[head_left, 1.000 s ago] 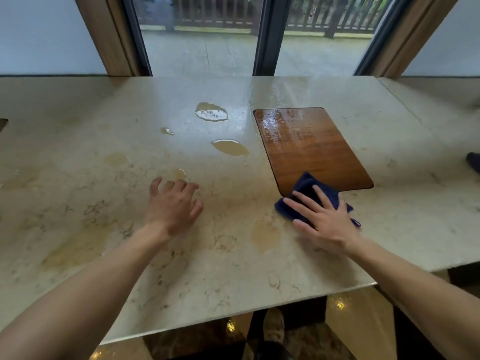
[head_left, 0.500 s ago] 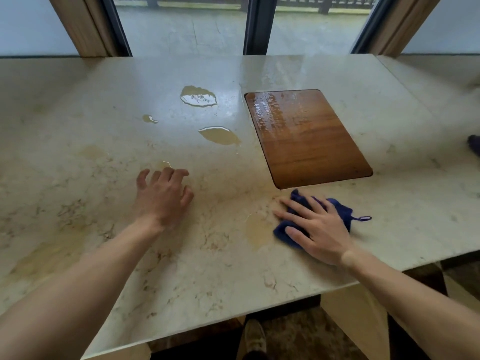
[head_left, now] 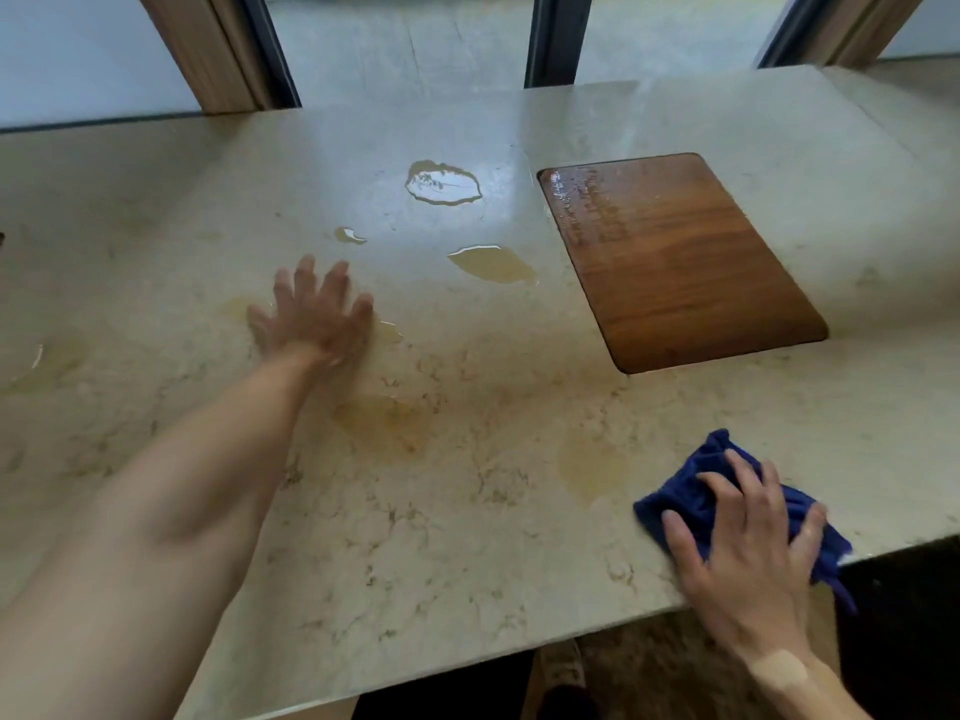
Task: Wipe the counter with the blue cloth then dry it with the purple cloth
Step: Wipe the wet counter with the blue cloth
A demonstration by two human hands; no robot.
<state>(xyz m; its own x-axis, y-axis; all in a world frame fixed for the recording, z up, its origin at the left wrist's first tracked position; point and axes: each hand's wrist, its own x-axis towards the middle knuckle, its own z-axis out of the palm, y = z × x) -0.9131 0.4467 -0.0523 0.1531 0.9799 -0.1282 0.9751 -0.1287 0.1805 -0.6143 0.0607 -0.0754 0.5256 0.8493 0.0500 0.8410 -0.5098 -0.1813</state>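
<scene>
My right hand [head_left: 748, 543] presses flat on the blue cloth [head_left: 691, 491] at the near right edge of the beige marble counter [head_left: 467, 511]; part of the cloth hangs over the edge. My left hand [head_left: 311, 314] rests flat on the counter at centre left, fingers spread, holding nothing. Puddles of water lie on the counter: a large one [head_left: 442, 182] at the back, a second [head_left: 493, 263] nearer, a small one [head_left: 349, 234] by my left fingers. The purple cloth is out of view.
A wet wooden board [head_left: 675, 257] is set into the counter at the right. Window frames [head_left: 550, 39] stand behind the counter's far edge. The floor and a shoe [head_left: 561, 667] show below the near edge.
My right hand has dragged the blue cloth from beside the board's near corner toward the counter's near right edge. My left hand has slid forward toward the small puddle, fingers spreading.
</scene>
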